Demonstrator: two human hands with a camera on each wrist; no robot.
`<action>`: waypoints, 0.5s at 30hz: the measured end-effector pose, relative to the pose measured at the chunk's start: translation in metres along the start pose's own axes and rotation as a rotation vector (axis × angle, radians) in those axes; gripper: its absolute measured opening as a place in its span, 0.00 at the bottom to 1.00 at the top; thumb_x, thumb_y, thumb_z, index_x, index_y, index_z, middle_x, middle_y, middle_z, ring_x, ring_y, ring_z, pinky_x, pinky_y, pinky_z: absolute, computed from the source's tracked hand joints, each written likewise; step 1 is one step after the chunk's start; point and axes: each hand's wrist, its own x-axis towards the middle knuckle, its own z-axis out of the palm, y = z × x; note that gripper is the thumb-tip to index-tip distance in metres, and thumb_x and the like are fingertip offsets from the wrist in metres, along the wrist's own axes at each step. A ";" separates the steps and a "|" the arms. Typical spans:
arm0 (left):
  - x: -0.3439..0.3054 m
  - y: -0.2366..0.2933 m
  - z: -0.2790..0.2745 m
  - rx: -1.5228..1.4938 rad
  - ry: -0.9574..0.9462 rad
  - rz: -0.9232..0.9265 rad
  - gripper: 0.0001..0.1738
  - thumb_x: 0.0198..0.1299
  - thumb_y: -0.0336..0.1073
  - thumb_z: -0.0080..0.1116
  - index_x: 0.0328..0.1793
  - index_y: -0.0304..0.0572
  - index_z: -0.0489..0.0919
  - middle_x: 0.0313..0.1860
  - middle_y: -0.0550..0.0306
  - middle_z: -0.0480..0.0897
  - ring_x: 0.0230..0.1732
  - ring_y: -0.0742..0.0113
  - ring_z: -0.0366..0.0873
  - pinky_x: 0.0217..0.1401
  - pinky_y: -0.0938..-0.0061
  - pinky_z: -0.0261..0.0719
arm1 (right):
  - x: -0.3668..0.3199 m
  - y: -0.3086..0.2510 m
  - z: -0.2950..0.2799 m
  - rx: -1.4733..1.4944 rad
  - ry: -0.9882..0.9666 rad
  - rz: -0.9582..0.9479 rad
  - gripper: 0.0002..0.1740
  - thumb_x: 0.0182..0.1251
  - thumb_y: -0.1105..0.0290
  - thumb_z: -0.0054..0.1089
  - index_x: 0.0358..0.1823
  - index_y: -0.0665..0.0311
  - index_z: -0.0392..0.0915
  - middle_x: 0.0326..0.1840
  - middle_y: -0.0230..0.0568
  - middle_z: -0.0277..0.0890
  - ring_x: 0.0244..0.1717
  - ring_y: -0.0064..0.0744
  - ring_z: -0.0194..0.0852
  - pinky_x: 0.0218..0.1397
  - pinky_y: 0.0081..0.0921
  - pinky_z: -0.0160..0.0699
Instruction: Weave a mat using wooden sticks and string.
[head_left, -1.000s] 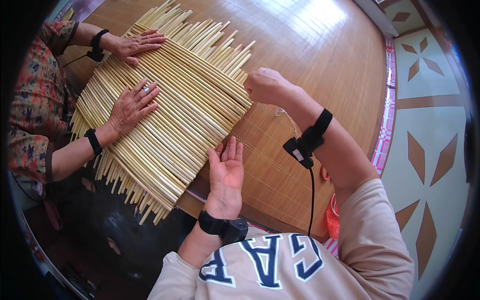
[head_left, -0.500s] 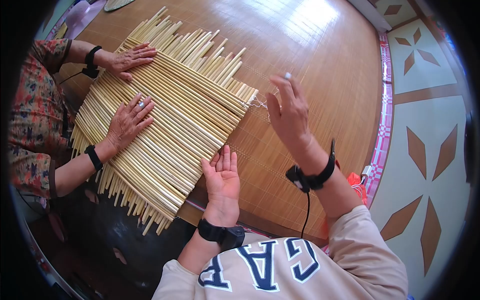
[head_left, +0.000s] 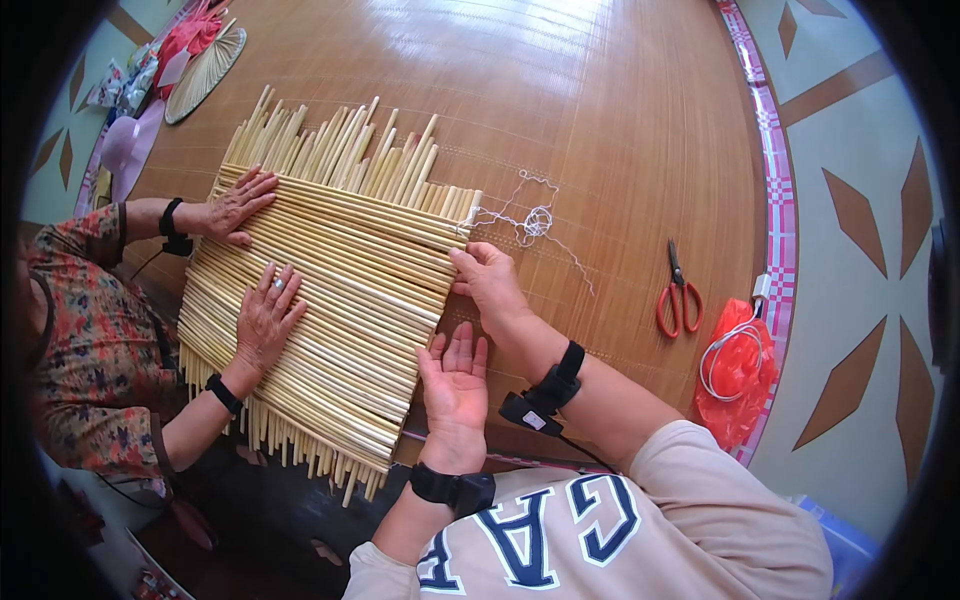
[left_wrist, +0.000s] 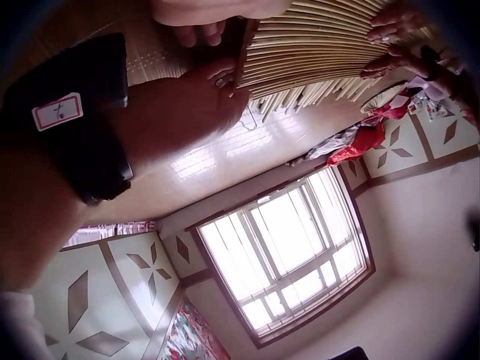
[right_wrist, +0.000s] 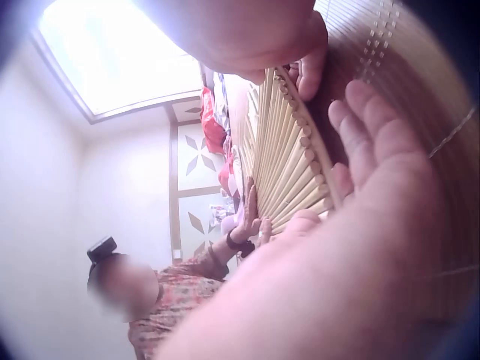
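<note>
A mat of pale yellow stalks (head_left: 330,290), laid in two crossing layers, lies on the table in the head view. My right hand (head_left: 495,290) pinches its near right edge, thumb over the stalk ends and fingers curled below. My left hand (head_left: 455,385) is palm up at the same edge, fingers extended and thumb tip right at the stalks. White thread (head_left: 537,221) trails off the right corner in a loose tangle. Across the mat, another person's hands (head_left: 265,320) rest flat on it. The right wrist view shows the stalks' round ends (right_wrist: 305,142) between my hands.
Red-handled scissors (head_left: 678,300) lie to the right, near a red plastic bag (head_left: 735,375) with a white cable. A woven fan (head_left: 205,78) and bundled items are at the far left. Pink checked trim (head_left: 775,200) runs along the wall side.
My right hand has come down from above the table at right to the mat's edge. The view has shifted, bringing the scissors into sight. My left hand and the other person's hands have kept their pose.
</note>
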 end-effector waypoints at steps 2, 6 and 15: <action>-0.001 0.005 -0.005 0.040 -0.013 -0.027 0.22 0.66 0.53 0.41 0.53 0.42 0.66 0.53 0.45 0.73 0.60 0.57 0.68 0.63 0.57 0.68 | 0.004 0.001 0.003 -0.020 0.114 0.064 0.16 0.64 0.66 0.55 0.48 0.68 0.71 0.41 0.36 0.76 0.39 0.24 0.74 0.41 0.21 0.76; -0.007 0.042 0.020 0.261 -0.302 -0.258 0.14 0.64 0.43 0.49 0.41 0.40 0.76 0.43 0.45 0.80 0.51 0.59 0.76 0.58 0.59 0.73 | 0.011 0.008 0.005 0.192 0.116 0.038 0.12 0.62 0.70 0.56 0.43 0.70 0.72 0.38 0.37 0.75 0.37 0.24 0.75 0.37 0.21 0.77; 0.048 0.086 0.117 1.536 -0.717 0.704 0.07 0.56 0.30 0.59 0.39 0.37 0.76 0.25 0.62 0.78 0.25 0.78 0.75 0.28 0.83 0.72 | 0.009 0.015 0.013 0.319 0.147 -0.011 0.10 0.63 0.71 0.54 0.42 0.70 0.72 0.38 0.36 0.75 0.38 0.22 0.70 0.43 0.20 0.71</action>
